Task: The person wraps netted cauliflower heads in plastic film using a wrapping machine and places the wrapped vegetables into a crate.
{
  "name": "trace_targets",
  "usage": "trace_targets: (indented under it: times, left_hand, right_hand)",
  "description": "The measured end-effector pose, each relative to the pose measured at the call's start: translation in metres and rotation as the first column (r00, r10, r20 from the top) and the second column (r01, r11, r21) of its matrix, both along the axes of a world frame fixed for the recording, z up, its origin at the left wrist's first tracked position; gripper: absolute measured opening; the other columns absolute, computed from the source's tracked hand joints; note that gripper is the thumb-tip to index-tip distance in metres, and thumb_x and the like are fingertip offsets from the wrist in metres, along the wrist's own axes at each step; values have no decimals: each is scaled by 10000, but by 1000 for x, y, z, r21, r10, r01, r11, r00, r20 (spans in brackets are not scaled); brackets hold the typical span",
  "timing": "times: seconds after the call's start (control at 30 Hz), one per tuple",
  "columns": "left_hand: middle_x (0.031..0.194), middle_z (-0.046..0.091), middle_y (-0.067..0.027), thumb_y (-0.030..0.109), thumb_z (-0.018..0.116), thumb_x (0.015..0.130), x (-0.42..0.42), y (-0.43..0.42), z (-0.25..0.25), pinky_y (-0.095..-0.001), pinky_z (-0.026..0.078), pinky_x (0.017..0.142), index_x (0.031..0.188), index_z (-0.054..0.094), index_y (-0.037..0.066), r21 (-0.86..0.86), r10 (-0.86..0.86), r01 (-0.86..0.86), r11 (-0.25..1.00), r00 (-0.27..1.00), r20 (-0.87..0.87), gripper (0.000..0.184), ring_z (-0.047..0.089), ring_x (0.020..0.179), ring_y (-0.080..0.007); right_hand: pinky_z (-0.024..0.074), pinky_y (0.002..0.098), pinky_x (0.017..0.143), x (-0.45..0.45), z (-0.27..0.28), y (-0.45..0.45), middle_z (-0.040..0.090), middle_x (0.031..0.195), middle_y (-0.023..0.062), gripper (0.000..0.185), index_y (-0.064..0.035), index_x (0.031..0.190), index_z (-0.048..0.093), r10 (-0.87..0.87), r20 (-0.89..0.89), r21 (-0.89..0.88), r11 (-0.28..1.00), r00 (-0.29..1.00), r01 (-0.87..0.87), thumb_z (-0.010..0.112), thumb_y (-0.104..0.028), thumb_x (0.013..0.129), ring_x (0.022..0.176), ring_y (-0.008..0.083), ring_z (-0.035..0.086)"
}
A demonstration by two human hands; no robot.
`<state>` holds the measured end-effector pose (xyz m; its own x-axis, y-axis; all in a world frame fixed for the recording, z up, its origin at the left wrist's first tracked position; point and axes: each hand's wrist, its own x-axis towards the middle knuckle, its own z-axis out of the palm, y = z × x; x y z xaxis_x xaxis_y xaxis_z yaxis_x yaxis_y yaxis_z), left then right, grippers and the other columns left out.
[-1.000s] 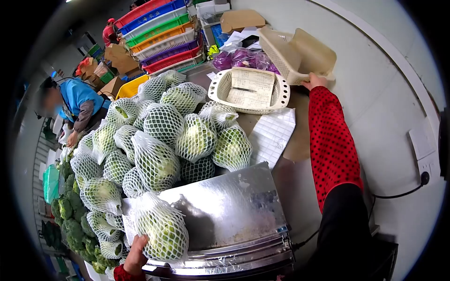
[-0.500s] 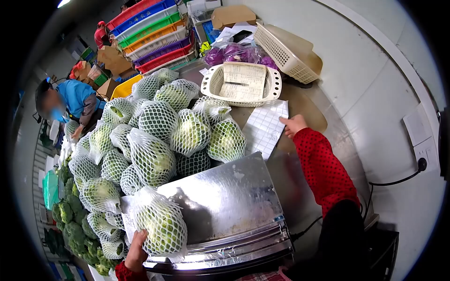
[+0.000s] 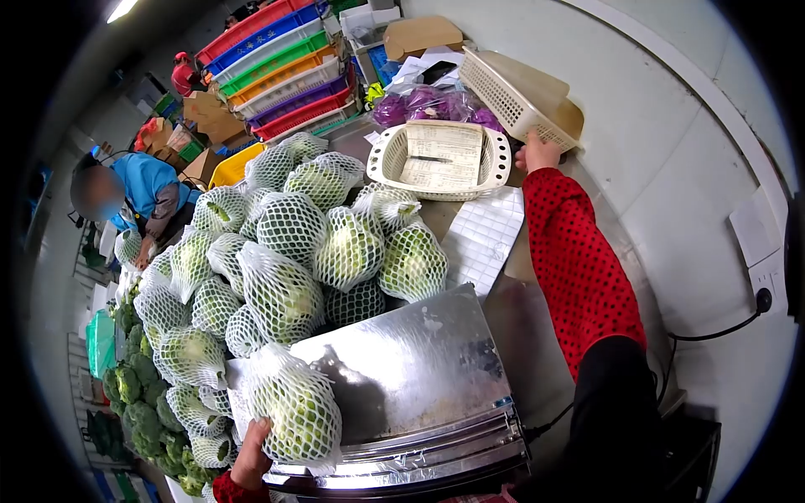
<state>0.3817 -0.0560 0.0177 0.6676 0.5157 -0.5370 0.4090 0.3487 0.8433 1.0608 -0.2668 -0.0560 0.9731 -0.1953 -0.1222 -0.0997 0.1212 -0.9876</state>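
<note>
The left hand (image 3: pixel 251 457) curls its fingers round a netted cauliflower (image 3: pixel 298 411) (over the metal plate (image 3: pixel 411 360)), while the right hand's (image 3: pixel 539 153) bent fingers touch the beige basket (image 3: pixel 513 99).

White-netted vegetable (image 3: pixel 298 411) on metal plate (image 3: pixel 428 360) — beige basket (image 3: pixel 505 99) tilted near wall (image 3: pixel 671 176).
</note>
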Motion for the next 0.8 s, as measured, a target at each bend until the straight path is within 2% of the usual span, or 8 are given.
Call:
trace_targets:
  times: [0.07,0.13,0.23,0.33,0.53,0.6,0.73,0.8]
  left_hand:
    - [1249,586,-142,432,457,958,-10,5,-3,-371,485,942,1364,413,-23,49,-19,21,999,999,-45,611,612,1084,-248]
    - [1256,579,-151,421,450,960,0,-7,8,-374,484,946,1361,410,-28,11,20,-20,1000,1000,-12,603,612,1084,-253]
    - [1262,573,-159,392,438,967,7,-8,13,-378,479,953,1358,408,-35,-19,-32,32,999,999,-2,580,606,1094,-257]
    - [1222,591,-114,339,510,928,11,-11,15,-343,487,897,1341,434,-4,-54,91,-92,994,996,-24,543,614,1038,-211]
    - [1277,569,-130,436,408,983,-9,8,-10,-374,462,968,1371,416,5,-120,60,-54,991,997,43,580,593,1110,-249]
    - [1275,571,-125,439,376,996,-14,13,-18,-377,458,967,1370,419,10,-134,81,-72,988,995,61,570,590,1111,-249]
    - [1232,588,-114,440,365,1002,5,3,4,-371,468,935,1331,448,7,59,-164,161,985,985,45,550,596,1081,-231]
    - [1231,587,-114,464,375,995,2,5,-2,-371,464,939,1332,446,5,-98,50,-41,994,994,94,574,591,1085,-223]
  right_hand:
    - [528,342,474,28,-24,1,655,759,143,504,39,866,648,-300,38,-42,952,953,302,578,-460,875,576,223,636]
    - [544,358,498,24,6,-20,667,834,145,474,31,962,626,-201,-177,156,961,963,229,604,-432,863,601,255,647]
    - [565,395,531,40,6,-39,603,949,157,452,24,1125,518,123,-131,378,923,984,-65,657,-309,853,672,296,625]
    - [589,435,580,59,-8,-43,587,982,185,426,44,1141,493,147,-105,509,858,984,-73,666,-179,822,758,353,628]
    - [552,354,647,-41,-12,-86,608,924,116,291,68,1001,569,31,51,418,907,998,-49,674,-58,760,760,230,621]
    - [506,312,649,-99,-33,-116,610,909,91,263,65,973,583,35,86,73,997,996,-41,681,-70,770,757,173,592]
    - [499,291,641,-219,-32,-137,618,793,66,233,54,918,606,19,106,146,989,994,-34,692,-146,836,696,132,564]
    - [509,294,622,-246,-31,-145,615,744,67,225,46,886,605,47,-62,246,969,997,-30,688,-159,848,656,140,568]
